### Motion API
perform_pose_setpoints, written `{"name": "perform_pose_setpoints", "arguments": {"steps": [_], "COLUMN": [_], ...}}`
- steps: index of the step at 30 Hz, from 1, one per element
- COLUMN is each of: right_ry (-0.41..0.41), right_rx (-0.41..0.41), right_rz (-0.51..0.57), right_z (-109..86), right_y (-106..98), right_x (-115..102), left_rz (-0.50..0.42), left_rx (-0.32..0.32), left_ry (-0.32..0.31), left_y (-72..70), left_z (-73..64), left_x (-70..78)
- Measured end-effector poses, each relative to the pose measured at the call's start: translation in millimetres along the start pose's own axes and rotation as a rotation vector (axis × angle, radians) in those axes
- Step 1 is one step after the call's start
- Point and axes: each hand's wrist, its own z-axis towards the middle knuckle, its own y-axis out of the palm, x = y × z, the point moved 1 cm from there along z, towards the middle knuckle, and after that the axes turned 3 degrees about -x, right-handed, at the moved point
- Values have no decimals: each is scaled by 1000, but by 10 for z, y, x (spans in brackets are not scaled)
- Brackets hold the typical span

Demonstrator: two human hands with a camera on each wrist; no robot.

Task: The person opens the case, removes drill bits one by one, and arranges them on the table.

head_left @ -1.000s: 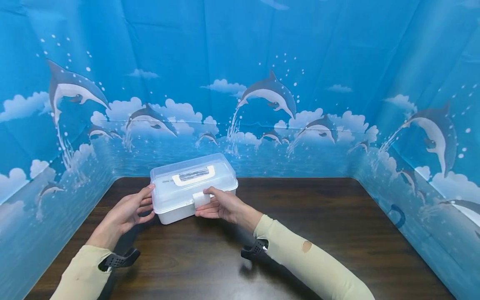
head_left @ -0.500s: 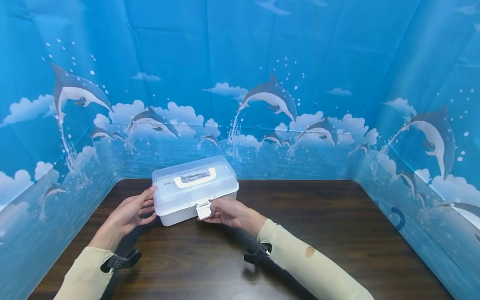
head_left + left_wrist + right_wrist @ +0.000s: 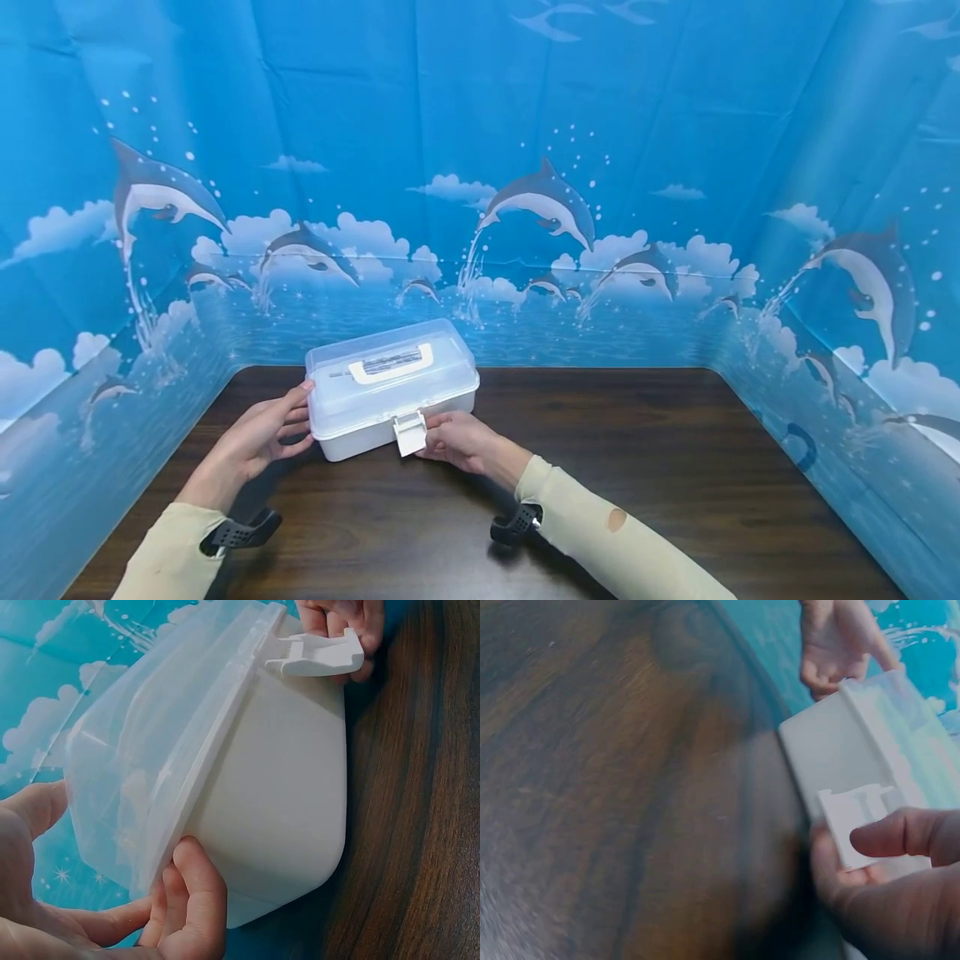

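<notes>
A white plastic storage box (image 3: 352,439) with a translucent lid (image 3: 420,354) stands on the table, its lid down. A white carry handle (image 3: 392,364) lies flat on top, and small dark shapes show under it. My left hand (image 3: 262,433) holds the box's left end, the thumb on the lid and curled fingers at the rim, as the left wrist view shows. At the front, my right hand (image 3: 465,442) pinches the white latch (image 3: 410,433), which sticks outward from the box. In the right wrist view the thumb (image 3: 889,838) presses the latch's face, with fingertips behind it.
The dark wood-grain table (image 3: 600,467) reaches to a blue dolphin-print curtain (image 3: 480,125) at the back and both sides. The box stands near the table's back left. Dark straps (image 3: 517,523) hang under both wrists at the sleeves.
The latch has swung outward and down from the box's front, with my right hand following it downward. My left hand keeps its place at the box's end. The view has tilted slightly upward.
</notes>
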Motion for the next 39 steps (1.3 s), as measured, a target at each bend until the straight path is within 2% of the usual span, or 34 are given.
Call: {"name": "perform_pose_setpoints", "arguments": {"steps": [3,10,15,18,20,22,26,30,33,36,39], "right_ry": [-20,-72,-223,-320,-369,-428,-524,-529,-526,-555,-586], "right_rx": [83,382,453,435,409,351,254,151,107,109,130], "right_rz": [-58,-254,-290,-347,-403,-442,-551,-635,-643,-650,-679], "right_z": [-66,-177,-108,-65,-47,-28,13,33,34,44,69], "right_y": [-98,-510,-735,-792,-811,-824,-828,-799,-769,-749,-731], "right_x": [-82,-270,-294,-329,-353,-370,-354,-273,-224,-214,-213], "left_rz": [42,261,325,374,435,473,452,576,708,733,740], "left_rx": [10,71,77,109,141,159,109,42,46,73,107], "left_ry": [4,61,72,117,169,222,301,392,480,520,519], "left_y": [17,-59,-125,-125,-106,-69,23,138,203,226,218], "left_z": [1,-72,-115,-106,-80,-42,38,76,86,82,65], "left_x": [1,40,20,13,17,23,7,-63,-102,-105,-100]}}
